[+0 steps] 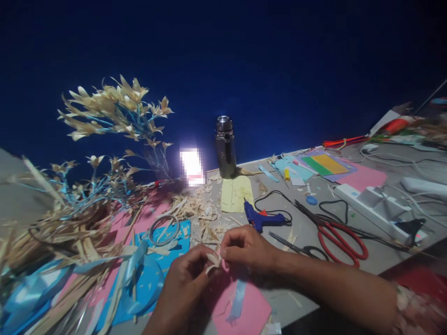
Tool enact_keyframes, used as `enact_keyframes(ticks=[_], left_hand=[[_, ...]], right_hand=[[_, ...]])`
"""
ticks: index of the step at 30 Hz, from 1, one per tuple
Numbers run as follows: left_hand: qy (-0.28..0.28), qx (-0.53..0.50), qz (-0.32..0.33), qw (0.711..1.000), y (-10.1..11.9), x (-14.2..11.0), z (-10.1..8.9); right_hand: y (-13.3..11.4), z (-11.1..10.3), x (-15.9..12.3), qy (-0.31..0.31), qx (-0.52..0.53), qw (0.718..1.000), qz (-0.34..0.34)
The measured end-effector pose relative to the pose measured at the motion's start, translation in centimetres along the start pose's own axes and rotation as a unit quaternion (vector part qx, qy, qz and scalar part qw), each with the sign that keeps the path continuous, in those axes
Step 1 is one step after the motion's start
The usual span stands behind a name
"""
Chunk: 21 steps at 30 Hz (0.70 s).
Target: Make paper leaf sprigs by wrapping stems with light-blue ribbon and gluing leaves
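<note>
Near the front edge of the table, my left hand pinches a small cream husk flower between thumb and fingertips. My right hand comes in from the right, thumb and forefinger pressed together right beside the flower's petals. What lies inside that right pinch is too small to make out. Below both hands is a pink sheet with a light blue ribbon strip on it. Just beyond my right hand lies a blue glue gun, with small scissors to its right.
Husk flowers on blue stems rise at the left, above loose husks and a blue ribbon roll. A dark flask stands at the back. Large red-handled scissors and a white power strip lie right. Husk scraps litter the middle.
</note>
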<state>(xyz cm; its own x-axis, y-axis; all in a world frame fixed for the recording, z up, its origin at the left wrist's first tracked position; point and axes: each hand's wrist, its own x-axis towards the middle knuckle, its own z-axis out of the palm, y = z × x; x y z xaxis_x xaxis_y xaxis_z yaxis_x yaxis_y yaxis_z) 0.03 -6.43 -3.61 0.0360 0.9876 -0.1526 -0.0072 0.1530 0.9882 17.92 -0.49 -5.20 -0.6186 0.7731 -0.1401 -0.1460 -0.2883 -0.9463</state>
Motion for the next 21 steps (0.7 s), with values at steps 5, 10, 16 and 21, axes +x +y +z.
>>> enact_keyframes(ticks=[5,10,16,21], left_hand=[[-0.006,-0.089,-0.119,0.989,-0.8,0.1,-0.1],[0.023,-0.159,-0.124,0.979,0.0,-0.4,1.0],[0.067,-0.147,-0.089,0.983,1.8,-0.1,0.3],[-0.024,-0.086,-0.068,0.994,1.3,1.4,-1.8]], right_hand=[[-0.8,0.0,0.0,0.024,-0.01,0.999,-0.027],[-0.9,-0.2,0.2,0.017,-0.044,0.997,-0.058],[-4.8,-2.9,0.6,0.169,-0.115,0.962,-0.181],[-11.4,-6.5,2.4,0.254,-0.369,0.855,-0.261]])
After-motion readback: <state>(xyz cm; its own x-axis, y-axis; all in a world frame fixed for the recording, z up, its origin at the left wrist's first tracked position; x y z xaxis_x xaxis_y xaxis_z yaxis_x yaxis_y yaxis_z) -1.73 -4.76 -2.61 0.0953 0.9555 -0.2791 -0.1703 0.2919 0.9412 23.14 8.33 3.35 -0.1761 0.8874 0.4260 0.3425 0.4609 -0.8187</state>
